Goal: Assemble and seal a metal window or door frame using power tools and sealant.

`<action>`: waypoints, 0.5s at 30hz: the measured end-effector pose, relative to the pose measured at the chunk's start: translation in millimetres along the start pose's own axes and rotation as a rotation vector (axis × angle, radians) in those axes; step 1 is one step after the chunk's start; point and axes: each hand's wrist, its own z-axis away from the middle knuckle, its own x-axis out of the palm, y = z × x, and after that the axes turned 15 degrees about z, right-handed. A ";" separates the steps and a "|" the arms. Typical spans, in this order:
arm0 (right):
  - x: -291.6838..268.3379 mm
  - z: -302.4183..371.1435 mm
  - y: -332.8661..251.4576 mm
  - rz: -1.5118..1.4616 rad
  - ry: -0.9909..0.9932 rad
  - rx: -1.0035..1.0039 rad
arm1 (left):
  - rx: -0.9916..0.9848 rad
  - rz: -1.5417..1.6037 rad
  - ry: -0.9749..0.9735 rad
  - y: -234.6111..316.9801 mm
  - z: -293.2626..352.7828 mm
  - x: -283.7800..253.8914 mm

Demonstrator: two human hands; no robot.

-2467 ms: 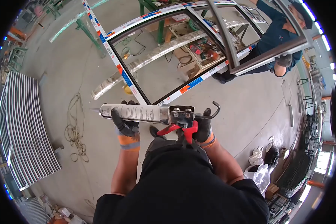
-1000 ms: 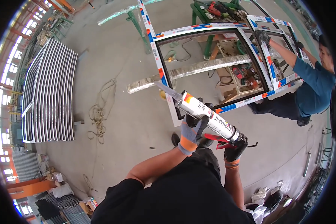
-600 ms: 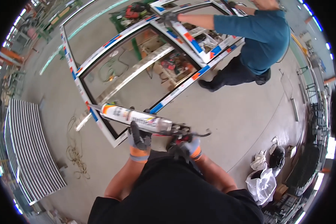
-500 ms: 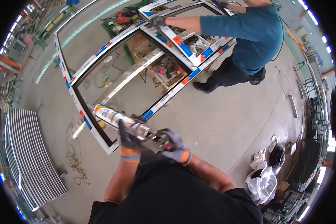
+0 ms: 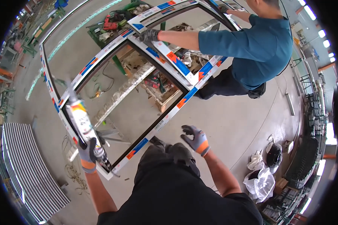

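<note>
Since 0.5 s ago, the right hand [image 5: 194, 138] has let go of the caulking gun [image 5: 85, 127] and now hovers open, fingers spread, at 3 o'clock from it. Only the left hand [image 5: 88, 154] grips the gun, hiding its trigger. Its white tube with an orange band points to 11 o'clock, over the window frame [image 5: 165, 115]; the nozzle tip is blurred. A co-worker's gloved hand [image 5: 149, 35] rests on the frame at 12 o'clock.
</note>
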 end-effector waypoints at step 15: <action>-73.5 -362.5 133.9 1.200 0.019 -0.214 | -0.306 -0.172 0.153 -60.3 -11.3 72.4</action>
